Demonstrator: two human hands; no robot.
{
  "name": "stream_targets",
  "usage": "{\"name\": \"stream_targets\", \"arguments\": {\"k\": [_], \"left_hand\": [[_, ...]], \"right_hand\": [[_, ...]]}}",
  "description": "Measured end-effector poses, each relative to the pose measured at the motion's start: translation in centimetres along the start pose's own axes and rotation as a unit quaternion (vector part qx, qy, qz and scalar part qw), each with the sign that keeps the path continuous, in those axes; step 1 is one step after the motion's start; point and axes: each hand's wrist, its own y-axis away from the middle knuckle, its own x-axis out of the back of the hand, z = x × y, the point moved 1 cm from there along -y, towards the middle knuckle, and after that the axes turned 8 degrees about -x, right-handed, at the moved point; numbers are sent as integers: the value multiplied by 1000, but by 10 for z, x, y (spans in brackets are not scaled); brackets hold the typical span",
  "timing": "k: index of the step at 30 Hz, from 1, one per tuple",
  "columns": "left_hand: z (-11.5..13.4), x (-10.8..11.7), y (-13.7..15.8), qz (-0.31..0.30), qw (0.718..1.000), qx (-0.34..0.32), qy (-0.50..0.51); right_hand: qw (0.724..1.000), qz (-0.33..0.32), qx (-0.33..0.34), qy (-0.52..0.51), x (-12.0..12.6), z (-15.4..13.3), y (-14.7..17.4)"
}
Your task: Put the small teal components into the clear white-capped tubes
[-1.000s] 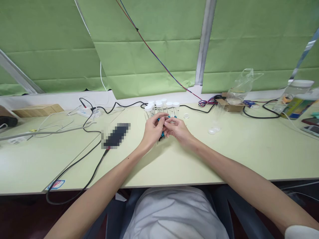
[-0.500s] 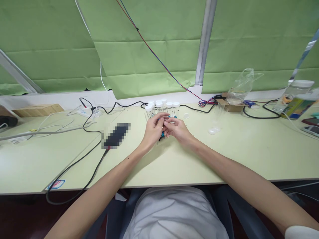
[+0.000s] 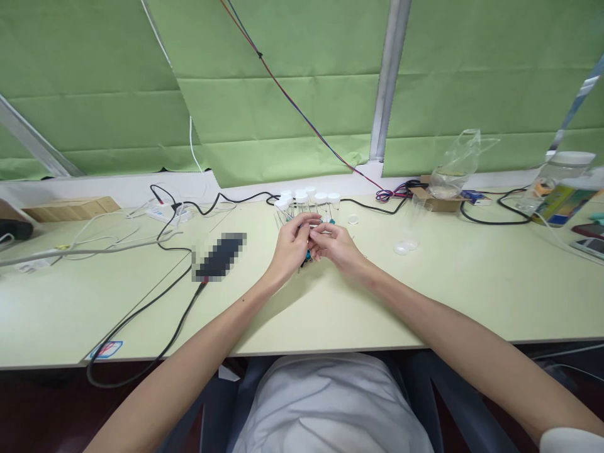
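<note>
- Both hands unmoved since the earlier frames, meeting above the desk (image 3: 425, 296).
- Left hand (image 3: 290, 245) and right hand (image 3: 337, 242): fingers pinching small blue parts (image 3: 308, 255).
- White-capped vials (image 3: 306, 201) just behind.

Bench count: capped vials (image 3: 309, 200) approx. 6, white caps; loose lids (image 3: 353, 219) 2; hands 2; plastic bag (image 3: 455, 165) 1; jar (image 3: 564, 179) 1; cardboard box (image 3: 436, 200) 1.

Left hand (image 3: 291, 246) and right hand (image 3: 336, 244) pinching small blue-tipped parts (image 3: 307, 255) together, just before white-capped vials (image 3: 307, 200) on the table (image 3: 425, 296)
</note>
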Motion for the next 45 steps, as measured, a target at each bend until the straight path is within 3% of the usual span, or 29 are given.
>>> {"name": "stream_targets", "arguments": {"k": [28, 45], "left_hand": [[-4, 1, 0, -13, 1000, -14, -7], [-7, 0, 1, -19, 997, -37, -67]], "right_hand": [[1000, -16, -7, 23, 1, 1, 1], [999, -12, -43, 14, -2, 1, 1]]}}
